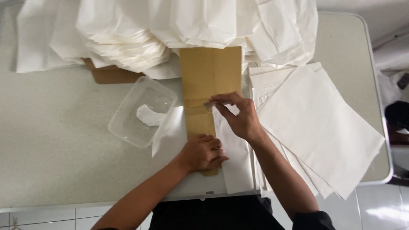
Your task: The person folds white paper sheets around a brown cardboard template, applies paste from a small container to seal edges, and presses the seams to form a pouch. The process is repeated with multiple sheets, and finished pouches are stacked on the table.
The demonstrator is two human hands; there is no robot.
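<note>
White table [51,140] fills the frame; left hand [203,152], fingers curled, presses brown card [208,76]; right hand [236,117] pinches white paper [232,157] at centre.

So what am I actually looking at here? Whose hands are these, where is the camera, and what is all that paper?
There is no machine here: a person works with bare hands, and the one camera sits on their head, looking down. The left hand presses on a brown cardboard strip lying on white paper. The right hand pinches something small at the paper's edge; I cannot tell what. On the pale table lie a clear plastic tub with something white inside, a fanned stack of white sheets to the right, and a heap of folded white paper at the far edge.
</note>
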